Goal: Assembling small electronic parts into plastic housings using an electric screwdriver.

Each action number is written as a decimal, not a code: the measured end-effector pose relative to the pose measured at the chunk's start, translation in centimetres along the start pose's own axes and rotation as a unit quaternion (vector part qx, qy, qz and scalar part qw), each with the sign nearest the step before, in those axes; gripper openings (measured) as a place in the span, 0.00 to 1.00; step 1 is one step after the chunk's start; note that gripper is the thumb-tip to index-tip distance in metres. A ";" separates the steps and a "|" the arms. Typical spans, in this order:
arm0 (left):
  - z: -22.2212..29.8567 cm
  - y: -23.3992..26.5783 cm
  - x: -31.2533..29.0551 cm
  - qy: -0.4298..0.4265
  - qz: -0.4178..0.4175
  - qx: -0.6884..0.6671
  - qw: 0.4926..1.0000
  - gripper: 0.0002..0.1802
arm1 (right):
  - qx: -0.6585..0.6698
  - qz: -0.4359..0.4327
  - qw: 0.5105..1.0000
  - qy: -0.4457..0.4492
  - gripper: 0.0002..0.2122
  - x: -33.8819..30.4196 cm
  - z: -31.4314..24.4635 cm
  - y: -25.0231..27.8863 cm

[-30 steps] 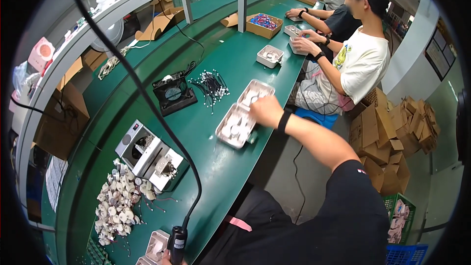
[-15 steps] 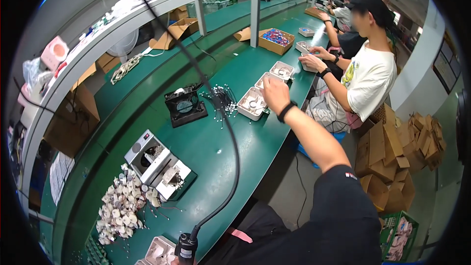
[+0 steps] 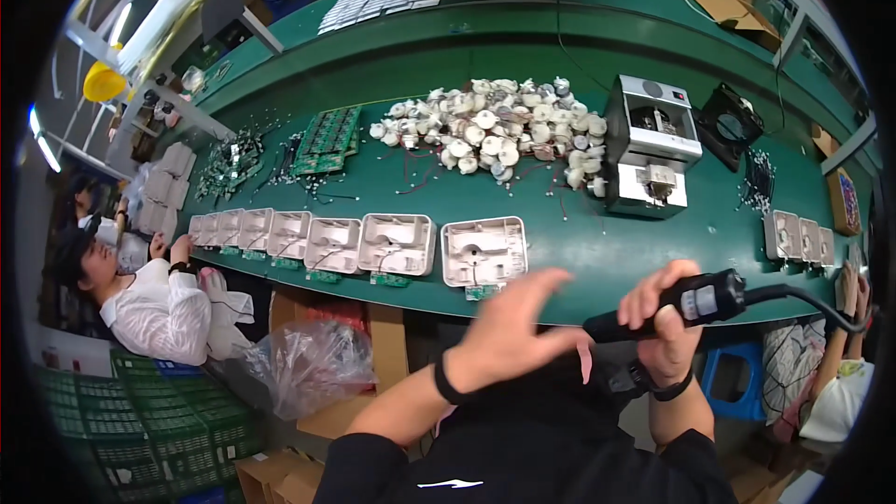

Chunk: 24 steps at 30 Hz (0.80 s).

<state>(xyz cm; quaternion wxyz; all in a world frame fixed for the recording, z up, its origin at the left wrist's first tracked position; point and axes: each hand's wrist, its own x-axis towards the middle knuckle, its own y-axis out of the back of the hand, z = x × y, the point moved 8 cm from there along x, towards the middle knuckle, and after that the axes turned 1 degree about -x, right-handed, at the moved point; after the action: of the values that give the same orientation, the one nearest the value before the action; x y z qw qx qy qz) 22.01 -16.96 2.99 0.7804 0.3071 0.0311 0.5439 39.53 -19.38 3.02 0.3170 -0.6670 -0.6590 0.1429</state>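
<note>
My right hand point(image 3: 665, 317) is wrapped around a black electric screwdriver point(image 3: 705, 301), whose cable runs off to the right. The screwdriver lies sideways, its narrow end toward my left hand point(image 3: 511, 331). That hand is open, thumb and fingers apart, slightly blurred, with nothing seen in it. Just beyond it sits a light plastic housing point(image 3: 484, 238), open side up, with a small green circuit board point(image 3: 483, 292) at its near edge. Another open housing point(image 3: 398, 241) stands to its left, the nearest of a row running left along the table edge.
A heap of white motor-like parts point(image 3: 504, 126) lies beyond the housings, beside a grey-and-white machine point(image 3: 653, 145). Stacked green boards point(image 3: 327, 140) are farther left. More housings point(image 3: 801, 238) stand at the right. Co-workers sit at left point(image 3: 159, 303) and right point(image 3: 840, 401).
The view has swung left from the right end of the table. My right hand has come back from the housings there and now holds the screwdriver, which was at the lower edge before.
</note>
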 end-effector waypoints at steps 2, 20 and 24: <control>-5.2 5.6 -1.1 0.072 0.093 0.165 0.979 0.28 | -0.024 0.010 0.999 0.036 0.18 1.0 -0.4 0.1; -11.3 6.6 -0.2 0.112 0.099 0.334 0.931 0.08 | -0.286 0.034 0.947 0.145 0.15 3.5 -2.3 2.0; -9.3 2.4 1.6 0.101 0.071 0.287 0.950 0.11 | -0.379 0.114 0.905 0.155 0.13 3.1 -6.0 7.5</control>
<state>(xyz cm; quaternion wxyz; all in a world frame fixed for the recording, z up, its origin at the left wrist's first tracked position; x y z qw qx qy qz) 17.14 -10.94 -2.86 0.6114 0.4634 0.2428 0.5937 49.33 -17.27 3.71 0.1201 -0.8211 -0.5255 -0.1877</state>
